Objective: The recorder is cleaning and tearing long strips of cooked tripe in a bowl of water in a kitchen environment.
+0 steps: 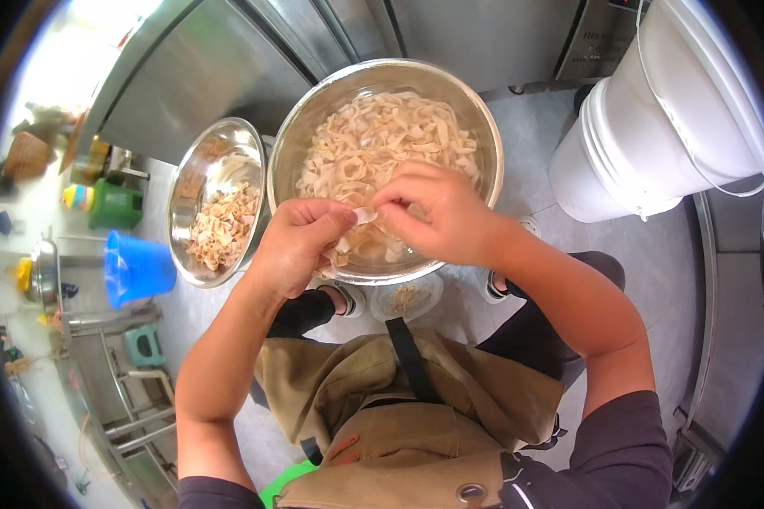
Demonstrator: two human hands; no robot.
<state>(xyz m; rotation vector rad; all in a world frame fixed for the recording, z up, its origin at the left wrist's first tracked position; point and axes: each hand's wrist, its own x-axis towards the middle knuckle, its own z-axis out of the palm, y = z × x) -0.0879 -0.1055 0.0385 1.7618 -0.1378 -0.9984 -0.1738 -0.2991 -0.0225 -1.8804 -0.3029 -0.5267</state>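
Observation:
Over the near half of a large steel basin [493,140] my two hands come close together. The basin holds many pale, curled food strips [382,127] in liquid; their exact kind I cannot tell. My left hand [305,238] pinches a whitish strip [363,216] between thumb and forefinger, with more strip pieces under its curled fingers at the basin's near rim. Fingertips of my right hand [436,207] are bent together at the strip's other end; whether they grip it is unclear. A smaller steel bowl [181,172], tilted, stands left of the basin with similar strips [226,226] inside.
A clear plastic container [438,296] with small scraps lies on the floor between my feet. White buckets [611,153] stand at the right, steel cabinets [484,38] behind the basin. A blue bucket [137,270], a green container [116,203] and a small stool [143,345] are at the left.

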